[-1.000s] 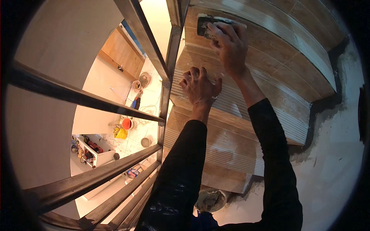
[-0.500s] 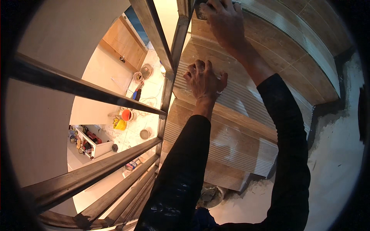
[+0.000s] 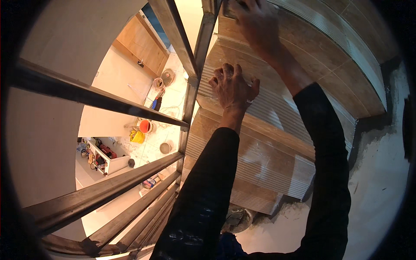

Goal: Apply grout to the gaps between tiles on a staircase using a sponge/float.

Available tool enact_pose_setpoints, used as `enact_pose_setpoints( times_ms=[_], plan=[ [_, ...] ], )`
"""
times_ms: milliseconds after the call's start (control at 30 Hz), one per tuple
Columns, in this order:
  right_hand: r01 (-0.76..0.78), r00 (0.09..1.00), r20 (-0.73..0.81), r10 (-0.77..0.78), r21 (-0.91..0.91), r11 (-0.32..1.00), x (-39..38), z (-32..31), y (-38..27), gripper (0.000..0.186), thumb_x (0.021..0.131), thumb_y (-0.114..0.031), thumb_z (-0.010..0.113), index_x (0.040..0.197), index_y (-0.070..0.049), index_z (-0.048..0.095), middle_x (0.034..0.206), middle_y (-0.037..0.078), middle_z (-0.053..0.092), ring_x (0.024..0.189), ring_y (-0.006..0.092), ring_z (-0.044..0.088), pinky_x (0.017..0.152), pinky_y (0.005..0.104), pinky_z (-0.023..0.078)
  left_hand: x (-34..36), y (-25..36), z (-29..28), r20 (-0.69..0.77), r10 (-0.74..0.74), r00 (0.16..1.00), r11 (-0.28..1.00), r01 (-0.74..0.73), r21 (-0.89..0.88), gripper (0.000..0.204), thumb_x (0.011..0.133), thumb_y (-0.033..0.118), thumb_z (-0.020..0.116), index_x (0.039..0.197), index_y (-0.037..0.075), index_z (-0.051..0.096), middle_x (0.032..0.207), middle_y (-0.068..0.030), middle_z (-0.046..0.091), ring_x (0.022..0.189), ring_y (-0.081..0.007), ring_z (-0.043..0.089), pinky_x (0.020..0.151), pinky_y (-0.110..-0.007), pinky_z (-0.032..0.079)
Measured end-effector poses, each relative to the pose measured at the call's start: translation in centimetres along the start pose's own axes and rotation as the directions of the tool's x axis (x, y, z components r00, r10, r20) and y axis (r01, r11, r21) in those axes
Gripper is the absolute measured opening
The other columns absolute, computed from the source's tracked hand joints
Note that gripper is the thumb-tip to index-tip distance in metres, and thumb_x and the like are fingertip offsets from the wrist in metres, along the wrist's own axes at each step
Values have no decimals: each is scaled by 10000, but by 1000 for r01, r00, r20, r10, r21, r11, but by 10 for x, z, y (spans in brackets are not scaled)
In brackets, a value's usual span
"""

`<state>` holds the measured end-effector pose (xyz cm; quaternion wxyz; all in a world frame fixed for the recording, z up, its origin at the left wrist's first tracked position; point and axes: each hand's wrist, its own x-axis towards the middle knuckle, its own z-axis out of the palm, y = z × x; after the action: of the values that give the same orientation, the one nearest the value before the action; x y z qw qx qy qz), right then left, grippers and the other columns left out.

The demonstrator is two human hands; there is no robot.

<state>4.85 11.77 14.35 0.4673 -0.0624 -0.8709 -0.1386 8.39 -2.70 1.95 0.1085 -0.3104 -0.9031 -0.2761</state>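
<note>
My left hand (image 3: 234, 89) rests on a wood-look tiled stair tread (image 3: 271, 82), its fingers spread and bent and nothing held in them. Pale residue marks its skin. Higher up, at the top edge of the view, my right hand (image 3: 258, 27) is closed on a small dark, block-like thing (image 3: 229, 11) against the tiled step above. Blur and the frame's edge keep me from telling what kind of thing it is. Ribbed strips run along the steps' edges, with whitish smears on the tiles.
A metal railing (image 3: 187, 104) runs along the stairs' left side. Far below on the floor stand a red bucket (image 3: 145, 126), a yellow bundle (image 3: 137, 137) and other buckets. A round container (image 3: 237, 219) sits near my body. A plastered wall (image 3: 368, 173) borders the right.
My right hand has shifted slightly right and down with the dark thing and is now blurred. The left hand keeps its place on the tread while the whole view shifts a little.
</note>
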Motion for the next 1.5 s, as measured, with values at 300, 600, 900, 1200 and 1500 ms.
enact_pose_setpoints(
  times_ms=[300,600,900,1200,1500],
  plan=[
    [35,990,-143,-18,114,993,6,9,0,297,788,-80,754,1082,-51,726,1063,142,671,994,333,643,831,486,567,0,2,-5,64,-9,998,1000,10,-19,659,753,504,783,1243,67,716,1341,-155,618,1294,-362,513,1040,-561,375],
    [135,990,-61,-129,103,985,9,-1,4,299,782,-96,772,1066,-30,706,1048,156,673,980,342,643,802,479,574,1,1,0,28,-23,999,1000,23,3,610,738,535,831,1155,105,717,1308,-116,632,1301,-337,515,1038,-544,377],
    [159,979,-159,-125,219,963,7,10,15,307,798,-72,757,1097,-41,698,1048,169,658,980,358,643,753,475,586,1,2,2,49,-20,999,999,22,-38,606,717,491,866,1160,107,714,1277,-116,642,1282,-339,529,1028,-544,374],
    [70,997,31,-72,77,995,6,0,11,327,794,-97,763,1111,-51,698,1045,153,648,983,364,642,755,490,588,0,2,1,36,-2,999,1000,2,-2,608,728,502,854,1166,107,704,1291,-123,627,1274,-340,525,1021,-547,372],
    [88,996,-27,-87,71,994,-1,-16,18,255,841,-90,709,1093,-52,702,1053,148,638,996,362,632,759,484,564,1,2,0,55,-7,998,1000,8,-18,602,727,496,862,1155,105,701,1269,-117,626,1263,-334,531,1011,-543,380]
  ],
)
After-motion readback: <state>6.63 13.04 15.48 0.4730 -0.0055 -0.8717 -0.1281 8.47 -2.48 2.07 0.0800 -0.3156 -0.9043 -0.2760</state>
